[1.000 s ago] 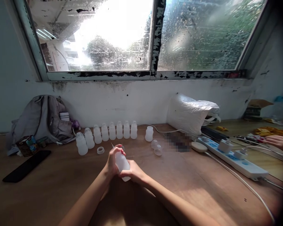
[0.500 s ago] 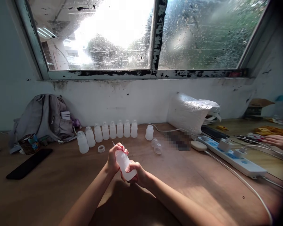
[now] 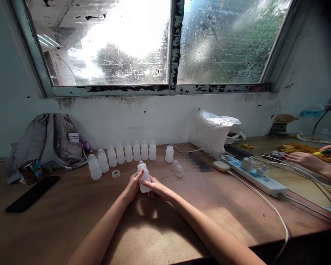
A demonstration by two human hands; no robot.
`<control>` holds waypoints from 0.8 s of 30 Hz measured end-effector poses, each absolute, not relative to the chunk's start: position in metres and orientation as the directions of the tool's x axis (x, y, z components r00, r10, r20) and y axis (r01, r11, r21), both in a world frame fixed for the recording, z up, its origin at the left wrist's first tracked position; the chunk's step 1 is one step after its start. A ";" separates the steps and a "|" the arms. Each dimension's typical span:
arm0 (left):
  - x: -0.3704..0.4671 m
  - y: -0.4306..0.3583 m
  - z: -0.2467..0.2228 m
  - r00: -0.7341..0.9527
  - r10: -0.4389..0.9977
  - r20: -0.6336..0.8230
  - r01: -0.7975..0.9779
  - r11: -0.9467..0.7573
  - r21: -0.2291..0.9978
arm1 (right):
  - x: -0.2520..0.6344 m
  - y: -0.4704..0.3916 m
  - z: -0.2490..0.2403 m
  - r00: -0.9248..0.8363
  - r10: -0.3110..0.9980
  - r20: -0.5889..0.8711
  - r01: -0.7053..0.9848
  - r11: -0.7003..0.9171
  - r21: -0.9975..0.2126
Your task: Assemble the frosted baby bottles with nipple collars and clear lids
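A frosted white bottle (image 3: 145, 183) stands nearly upright between my hands, with a clear nipple on its top. My left hand (image 3: 132, 185) wraps its left side, thumb near the neck. Round the right side and lower front is my right hand (image 3: 156, 187), its thumb across the bottle. Behind, several capped bottles (image 3: 128, 152) form a curved row. A white ring (image 3: 116, 173) lies left of my hands. To the right are an uncapped bottle (image 3: 169, 154) and two clear domed caps (image 3: 178, 170).
A grey backpack (image 3: 49, 141), small box (image 3: 31, 171) and black phone-like slab (image 3: 33, 194) are at the left. At the right are a silvery bag (image 3: 213, 130), a round white device (image 3: 221, 166), a power strip (image 3: 253, 176) with cables, and another person's hand (image 3: 303, 159).
The bottle has gone from tilted to nearly upright, with its nipple top now showing. Both hands have shifted slightly up the view and hold its sides. The camera view has turned a little right.
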State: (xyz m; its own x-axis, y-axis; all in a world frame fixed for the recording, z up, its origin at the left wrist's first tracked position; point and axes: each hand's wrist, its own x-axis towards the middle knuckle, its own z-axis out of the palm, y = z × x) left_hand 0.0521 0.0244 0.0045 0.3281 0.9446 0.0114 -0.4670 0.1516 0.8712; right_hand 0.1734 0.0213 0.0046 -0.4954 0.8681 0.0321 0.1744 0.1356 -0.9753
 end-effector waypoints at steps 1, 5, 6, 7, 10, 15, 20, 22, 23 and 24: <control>0.053 0.024 0.002 0.269 0.963 0.025 -0.462 0.106 0.881 | 0.179 0.024 0.007 -0.478 0.875 0.082 0.247 0.224 -0.943; 0.053 0.025 0.002 -0.011 0.998 0.063 -0.496 -0.060 0.866 | 0.213 0.040 0.020 -0.218 0.875 0.432 0.668 0.456 -0.588; 0.052 0.025 0.003 -0.042 0.997 0.067 -0.497 -0.079 0.864 | 0.224 0.046 0.024 -0.111 0.881 0.461 0.757 0.375 -0.535; 0.050 0.026 0.003 -0.056 0.996 0.075 -0.495 -0.093 0.864 | 0.235 0.052 0.027 0.003 0.884 0.468 0.818 0.267 -0.509; 0.045 0.029 0.003 -0.066 0.994 0.084 -0.462 -0.105 0.881 | 0.270 0.069 0.033 0.257 0.880 0.399 0.886 -0.049 -0.461; 0.046 0.029 0.000 -0.126 0.991 0.039 -0.391 -0.086 0.916 | 0.296 0.085 0.023 0.299 0.946 0.125 0.895 -0.233 -0.381; 0.049 0.026 0.000 -0.125 0.986 0.115 -0.317 -0.149 0.937 | 0.268 0.082 0.015 0.045 0.991 0.127 0.832 0.033 -0.554; 0.050 0.022 0.001 -0.079 0.983 0.168 -0.225 -0.182 0.957 | 0.254 0.077 0.018 -0.029 0.975 0.220 0.724 0.172 -0.668; 0.051 0.020 0.002 -0.056 0.977 0.206 -0.163 -0.212 0.964 | 0.248 0.073 0.020 -0.029 0.963 0.268 0.658 0.220 -0.720; 0.052 0.018 0.004 -0.032 0.969 0.246 -0.097 -0.248 0.964 | 0.243 0.070 0.022 0.007 0.944 0.331 0.605 0.259 -0.753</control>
